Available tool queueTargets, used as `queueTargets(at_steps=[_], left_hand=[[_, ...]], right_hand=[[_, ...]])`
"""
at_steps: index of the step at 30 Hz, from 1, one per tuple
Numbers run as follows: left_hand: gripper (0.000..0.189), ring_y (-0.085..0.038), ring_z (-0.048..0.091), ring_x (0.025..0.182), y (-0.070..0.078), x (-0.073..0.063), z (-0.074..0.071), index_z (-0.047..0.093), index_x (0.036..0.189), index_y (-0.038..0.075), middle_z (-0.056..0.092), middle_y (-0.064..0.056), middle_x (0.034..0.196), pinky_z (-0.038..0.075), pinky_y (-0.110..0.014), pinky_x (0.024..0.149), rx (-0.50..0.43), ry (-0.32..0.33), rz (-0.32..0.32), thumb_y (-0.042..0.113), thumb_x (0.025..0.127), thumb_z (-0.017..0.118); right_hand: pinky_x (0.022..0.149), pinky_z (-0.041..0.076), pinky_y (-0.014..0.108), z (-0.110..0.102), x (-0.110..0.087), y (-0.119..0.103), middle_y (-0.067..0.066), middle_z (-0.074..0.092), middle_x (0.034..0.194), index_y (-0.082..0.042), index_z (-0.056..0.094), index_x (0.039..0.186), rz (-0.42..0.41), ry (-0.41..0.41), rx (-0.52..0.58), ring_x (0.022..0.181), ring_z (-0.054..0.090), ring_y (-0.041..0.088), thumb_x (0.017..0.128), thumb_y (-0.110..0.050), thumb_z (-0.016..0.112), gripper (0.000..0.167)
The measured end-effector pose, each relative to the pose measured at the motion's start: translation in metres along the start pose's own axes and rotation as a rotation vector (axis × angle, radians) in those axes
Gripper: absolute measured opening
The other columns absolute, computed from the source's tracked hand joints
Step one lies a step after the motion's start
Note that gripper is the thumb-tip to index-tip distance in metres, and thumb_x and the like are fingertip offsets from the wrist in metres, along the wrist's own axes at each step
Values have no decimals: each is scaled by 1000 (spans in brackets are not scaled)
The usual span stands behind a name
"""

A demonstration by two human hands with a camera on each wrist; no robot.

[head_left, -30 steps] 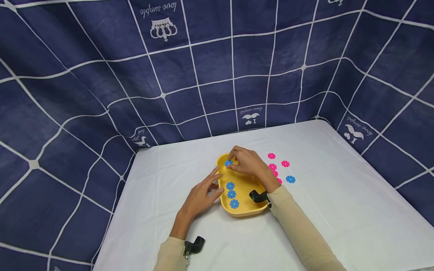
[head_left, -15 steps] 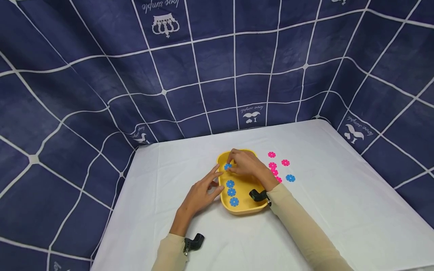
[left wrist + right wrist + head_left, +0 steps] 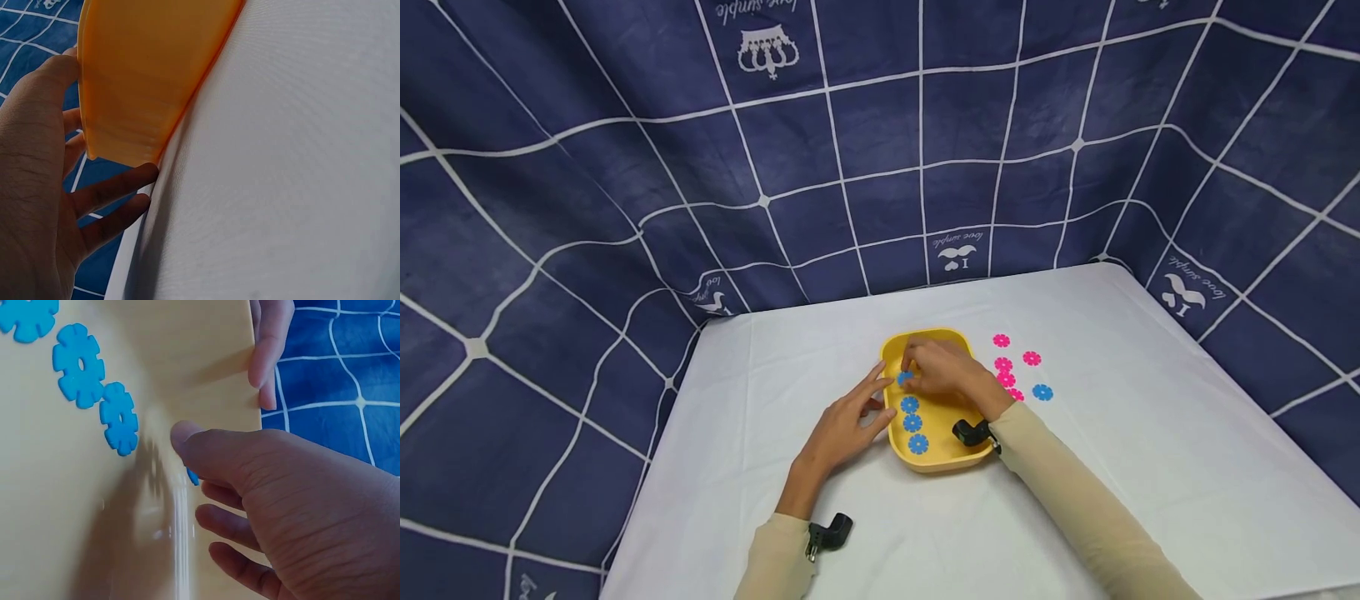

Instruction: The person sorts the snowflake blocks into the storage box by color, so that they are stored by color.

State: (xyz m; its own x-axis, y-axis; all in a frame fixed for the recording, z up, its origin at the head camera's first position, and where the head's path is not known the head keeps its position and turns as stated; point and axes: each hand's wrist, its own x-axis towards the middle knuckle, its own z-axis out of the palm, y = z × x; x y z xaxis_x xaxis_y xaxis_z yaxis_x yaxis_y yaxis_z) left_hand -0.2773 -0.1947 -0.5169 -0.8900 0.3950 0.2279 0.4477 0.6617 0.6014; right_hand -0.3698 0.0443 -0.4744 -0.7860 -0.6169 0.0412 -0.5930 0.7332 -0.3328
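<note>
A yellow tray (image 3: 946, 427) sits on the white tablecloth. Inside it, three blue notched discs (image 3: 912, 423) lie in a row along the left side. Between thumb and fingers my right hand (image 3: 942, 367) pinches another blue disc (image 3: 905, 378) over the tray, just beyond the row's far end. Most of that held disc is hidden behind the thumb in the right wrist view, where only a blue edge (image 3: 193, 477) shows. My left hand (image 3: 846, 423) touches the tray's left side with fingers spread and fairly straight; the left wrist view shows them by the outer wall (image 3: 137, 94).
To the right of the tray lie several pink notched discs (image 3: 1006, 380), some overlapping or touching, and one blue loose disc (image 3: 1042, 392). A dark blue curtain with white grid lines (image 3: 880, 200) rises behind the table.
My right hand has moved the pinched blue disc nearer, toward the row in the tray. The left hand stays at the tray's left side. The head view has tilted slightly.
</note>
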Motion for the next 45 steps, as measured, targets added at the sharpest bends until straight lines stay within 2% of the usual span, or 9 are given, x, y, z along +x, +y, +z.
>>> queueTargets(at_steps=[3, 7, 17, 24, 30, 38, 45], left_hand=[[62, -8, 72, 115, 1, 1, -1, 53, 159, 32, 28, 22, 175, 61, -43, 98, 2, 0, -5, 62, 106, 59], [61, -5, 72, 114, 2, 2, -1, 54, 158, 35, 29, 24, 174, 61, -43, 97, 5, 2, -13, 65, 105, 58], [61, -6, 72, 114, 1, 4, -1, 54, 159, 30, 27, 24, 174, 60, -45, 98, 7, 0, -10, 60, 106, 61], [57, -5, 71, 114, 0, 5, -2, 54, 158, 36, 27, 27, 174, 60, -44, 99, 22, -4, -19, 57, 106, 63], [58, -5, 71, 114, -1, 5, -2, 54, 159, 34, 26, 27, 174, 60, -43, 98, 15, -8, -23, 55, 106, 64], [58, -5, 71, 113, 0, 3, -1, 54, 159, 32, 26, 27, 174, 60, -43, 97, 9, -7, -34, 54, 106, 65], [59, -8, 71, 116, 1, 0, 0, 53, 159, 36, 26, 28, 174, 60, -44, 98, 5, -11, -36, 60, 106, 60]], right_hand=[[83, 56, 30, 1, 1, 1, -6, 69, 116, -16, 83, 109, -9, -17, -7, 91, 64, 13, 93, -40, 85, 30], [87, 57, 30, 2, 2, 2, -7, 68, 116, -16, 83, 110, -16, -42, -15, 94, 65, 12, 93, -39, 86, 30], [92, 57, 34, 2, 3, 3, -4, 67, 118, -17, 82, 113, -7, -82, -28, 94, 64, 14, 93, -37, 86, 29], [95, 57, 34, 5, 5, 4, -5, 66, 117, -18, 81, 115, -1, -97, -24, 96, 63, 14, 94, -36, 86, 28], [96, 56, 33, 7, 6, 5, -5, 65, 116, -18, 82, 117, 1, -111, -16, 97, 63, 14, 95, -36, 85, 29], [97, 56, 34, 8, 6, 5, -5, 66, 118, -18, 81, 118, 8, -118, -20, 98, 63, 14, 95, -38, 84, 30], [98, 58, 37, 7, 2, 5, -3, 68, 118, -14, 81, 118, -10, -89, 23, 101, 66, 17, 96, -35, 83, 30]])
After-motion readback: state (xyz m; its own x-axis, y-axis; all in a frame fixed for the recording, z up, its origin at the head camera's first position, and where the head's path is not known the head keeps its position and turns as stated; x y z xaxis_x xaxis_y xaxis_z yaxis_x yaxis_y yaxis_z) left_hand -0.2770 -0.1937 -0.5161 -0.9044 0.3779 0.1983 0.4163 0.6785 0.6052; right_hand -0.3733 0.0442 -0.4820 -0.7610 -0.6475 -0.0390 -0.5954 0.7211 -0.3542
